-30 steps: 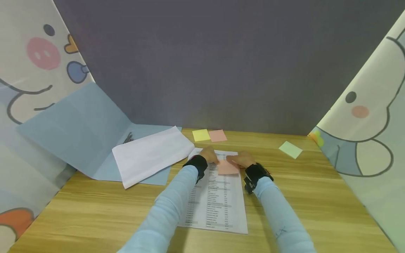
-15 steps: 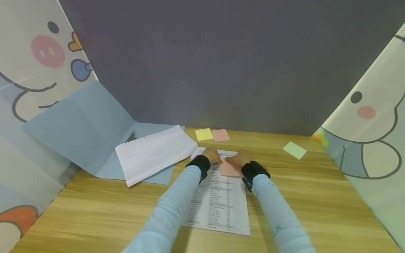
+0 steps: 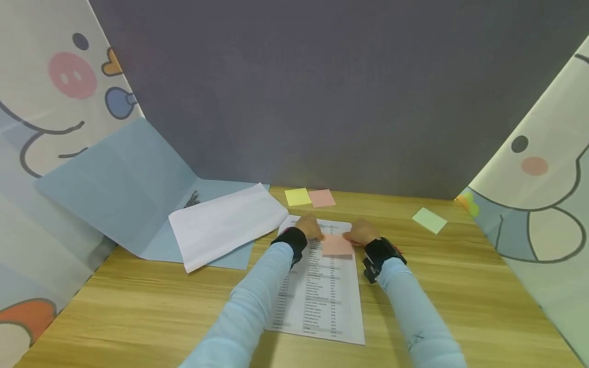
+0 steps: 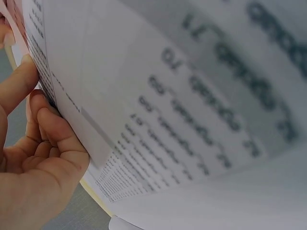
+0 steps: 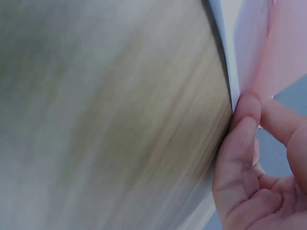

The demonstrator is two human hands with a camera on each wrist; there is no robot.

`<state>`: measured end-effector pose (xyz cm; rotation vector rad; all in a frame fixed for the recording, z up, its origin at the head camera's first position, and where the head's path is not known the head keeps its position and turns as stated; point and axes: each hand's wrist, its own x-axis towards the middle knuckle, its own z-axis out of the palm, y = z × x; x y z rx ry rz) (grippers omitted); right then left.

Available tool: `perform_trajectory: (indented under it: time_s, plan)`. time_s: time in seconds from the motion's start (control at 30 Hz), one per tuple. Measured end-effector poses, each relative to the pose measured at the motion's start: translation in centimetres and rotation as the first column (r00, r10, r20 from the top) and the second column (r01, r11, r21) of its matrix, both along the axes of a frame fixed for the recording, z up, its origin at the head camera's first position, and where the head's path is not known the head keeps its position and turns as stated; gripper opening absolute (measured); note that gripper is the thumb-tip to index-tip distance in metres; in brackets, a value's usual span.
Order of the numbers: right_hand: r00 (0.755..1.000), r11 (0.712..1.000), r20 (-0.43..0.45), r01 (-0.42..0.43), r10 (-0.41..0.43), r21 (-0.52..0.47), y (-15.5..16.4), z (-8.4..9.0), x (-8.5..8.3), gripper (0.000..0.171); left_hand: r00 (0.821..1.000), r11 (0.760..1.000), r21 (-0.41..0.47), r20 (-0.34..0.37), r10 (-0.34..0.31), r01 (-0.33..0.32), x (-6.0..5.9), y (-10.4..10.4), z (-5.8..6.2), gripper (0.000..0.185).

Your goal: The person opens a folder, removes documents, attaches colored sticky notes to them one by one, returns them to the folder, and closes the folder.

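Note:
A pink sticky note [image 3: 337, 245] lies over the upper part of a printed sheet [image 3: 317, 301] in the head view. At the note's upper left corner, my left hand [image 3: 309, 227] pinches it; the thumb meets the pink edge in the left wrist view, other fingers curled against the page. My right hand [image 3: 363, 232] holds the upper right corner between thumb and index finger [image 5: 276, 117], with the pink paper [image 5: 288, 43] rising from that grip in the right wrist view. The remaining right fingers are curled beside the sheet's edge.
An open blue folder [image 3: 119, 184] leans at the left, with a white sheet [image 3: 225, 225] and dark metal clips [image 3: 192, 199] on it. Yellow [image 3: 298, 197] and pink [image 3: 322, 198] notes lie behind the hands. A green note [image 3: 429, 220] lies right on the wooden table [image 3: 460, 301].
My right hand moved left along the pink note's top edge, then back right to its corner, uncovering more of the note. The left hand stays nearly still; the head view shifts slightly.

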<state>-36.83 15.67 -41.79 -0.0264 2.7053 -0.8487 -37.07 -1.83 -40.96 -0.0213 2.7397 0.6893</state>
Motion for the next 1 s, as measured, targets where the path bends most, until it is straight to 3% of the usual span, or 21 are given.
perform_trajectory:
  time_s: [0.13, 0.2, 0.4, 0.47, 0.6, 0.7, 0.83, 0.9, 1.0]
  plan:
    - [0.996, 0.973, 0.078, 0.059, -0.042, -0.223, 0.4, 0.1, 0.1, 0.02, 1.0, 0.999, -0.041, -0.017, -0.026, 0.026, -0.1, -0.1, 0.2, 0.038]
    - [0.994, 0.956, 0.096, 0.075, -0.05, -0.283, 0.4, 0.0, 0.1, 0.018, 0.999, 0.998, -0.056, -0.023, -0.034, 0.033, -0.1, -0.2, 0.3, 0.037]
    - [0.993, 0.954, 0.098, 0.084, -0.058, -0.287, 0.7, -0.6, -0.3, 0.009, 0.999, 0.999, -0.025, -0.026, -0.027, 0.026, 0.2, -0.2, 0.4, 0.031]
    - [0.998, 0.947, 0.064, 0.036, -0.017, -0.318, 1.1, -1.2, -0.6, 0.013, 0.999, 0.999, -0.021, -0.032, -0.027, 0.026, 0.4, -0.2, 0.4, 0.03]
    - [0.999, 0.959, 0.028, -0.009, 0.017, -0.284, 1.1, -0.9, -0.3, 0.024, 0.999, 0.999, -0.028, -0.04, -0.029, 0.028, 0.7, -0.2, 0.5, 0.029]
    - [1.0, 0.989, 0.02, -0.006, 0.009, -0.149, 0.4, 0.2, 0.4, 0.03, 0.999, 0.999, -0.018, -0.025, -0.04, 0.04, 0.7, -0.3, 0.5, 0.029]
    - [0.999, 0.999, -0.03, -0.04, 0.04, 0.018, -0.3, 0.5, 0.5, 0.04, 0.998, 0.997, 0.039, -0.011, -0.063, 0.063, 0.6, -0.7, 0.6, 0.024]
    - [0.999, 0.998, -0.046, -0.025, 0.028, 0.063, -0.5, 0.5, 0.6, 0.04, 0.998, 0.995, 0.076, -0.007, -0.064, 0.064, 0.6, -0.8, 0.6, 0.021]
    - [0.999, 0.998, -0.021, 0.037, -0.036, 0.057, -1.1, 0.5, 0.9, 0.043, 0.998, 0.992, 0.109, -0.001, -0.057, 0.056, 0.7, -0.7, 0.6, 0.019]
